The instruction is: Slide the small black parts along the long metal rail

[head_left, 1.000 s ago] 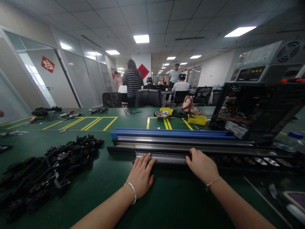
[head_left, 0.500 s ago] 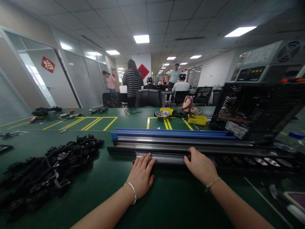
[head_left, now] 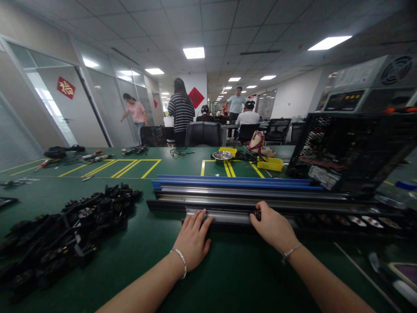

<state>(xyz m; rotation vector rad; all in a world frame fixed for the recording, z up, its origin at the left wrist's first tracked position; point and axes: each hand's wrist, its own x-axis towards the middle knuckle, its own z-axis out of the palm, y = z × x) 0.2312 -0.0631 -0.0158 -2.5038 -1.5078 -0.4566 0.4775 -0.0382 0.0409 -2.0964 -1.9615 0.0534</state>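
Across the bench lies a short dark metal channel [head_left: 231,218], nearest to me in a stack of long rails. My left hand [head_left: 193,243] rests on its left part, fingers stretched flat over the edge. Farther right, my right hand [head_left: 275,228] pinches a small dark part [head_left: 257,214] between thumb and fingers, at the channel; its exact kind cannot be made out. Right of that hand, several round discs [head_left: 355,221] sit in a row along the channel. Behind lie more dark rails [head_left: 254,191] and a blue rail [head_left: 234,182].
A heap of black parts [head_left: 87,221] covers the left of the green bench. An open computer case [head_left: 358,148] stands at the right. Behind the rails are a metal bowl [head_left: 222,156] and a yellow tray [head_left: 270,164]. Several people are farther back.
The dark part in my right hand shows more now, with the fingers shifted slightly left. My left hand stays put. A person in pink at the back left has moved leftward.
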